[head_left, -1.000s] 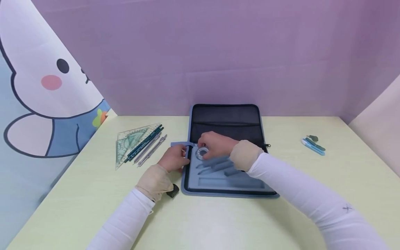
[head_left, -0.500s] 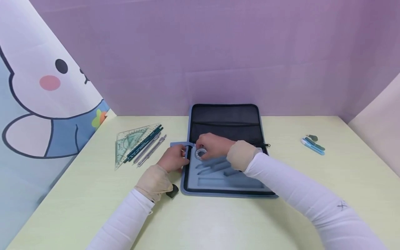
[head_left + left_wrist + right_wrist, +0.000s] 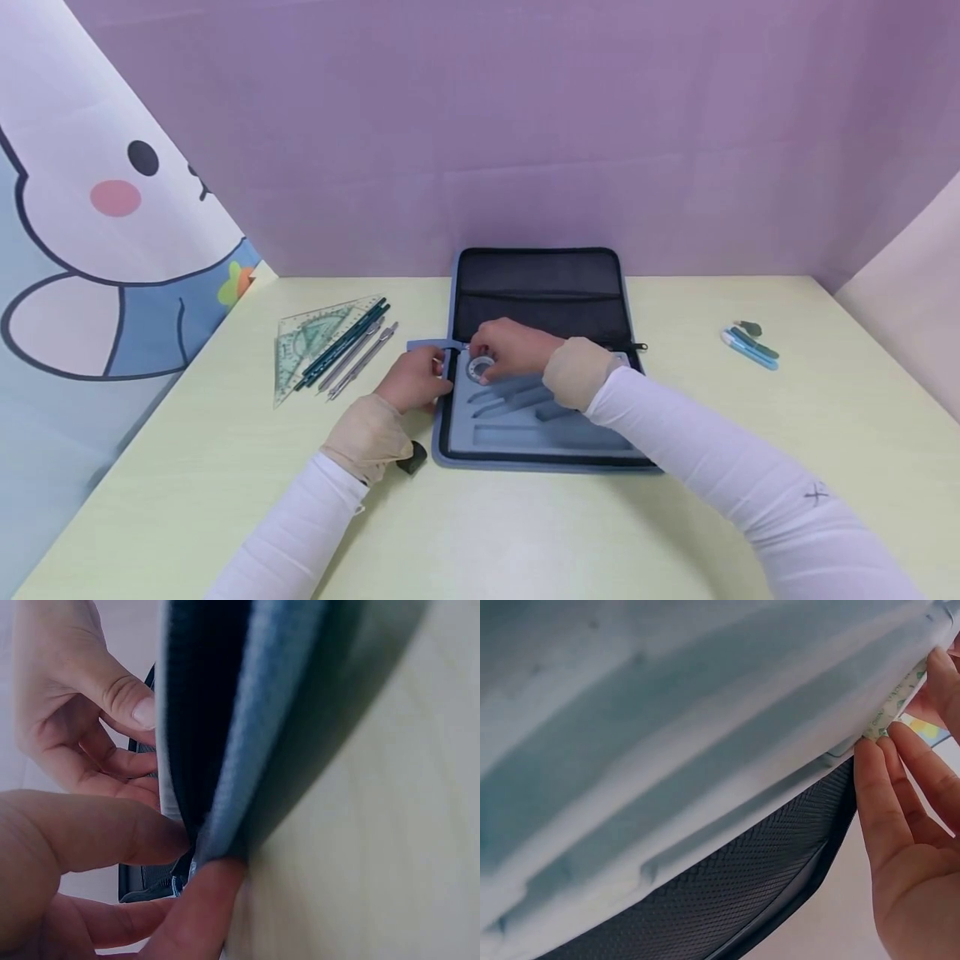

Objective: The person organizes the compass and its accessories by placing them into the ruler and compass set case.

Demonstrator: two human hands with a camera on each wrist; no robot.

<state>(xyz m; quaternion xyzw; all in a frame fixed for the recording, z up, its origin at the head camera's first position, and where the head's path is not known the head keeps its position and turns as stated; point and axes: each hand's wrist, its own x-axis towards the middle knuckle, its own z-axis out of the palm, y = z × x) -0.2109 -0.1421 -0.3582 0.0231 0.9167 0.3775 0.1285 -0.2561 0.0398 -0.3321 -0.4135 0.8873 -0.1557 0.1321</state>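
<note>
Pinching the roll point(image 3: 472, 370) from its right with curled right hand point(image 3: 517, 347), just inside the case point(image 3: 525, 459)'s left edge, and gripping that edge with left hand point(image 3: 412, 382).

A dark X-like mark point(image 3: 817, 493) stood on the right white sleeve point(image 3: 705, 454). Green print ran along the white ring point(image 3: 901, 699) and scale markings crossed the clear set squares point(image 3: 300, 346), both too small to read.
</note>
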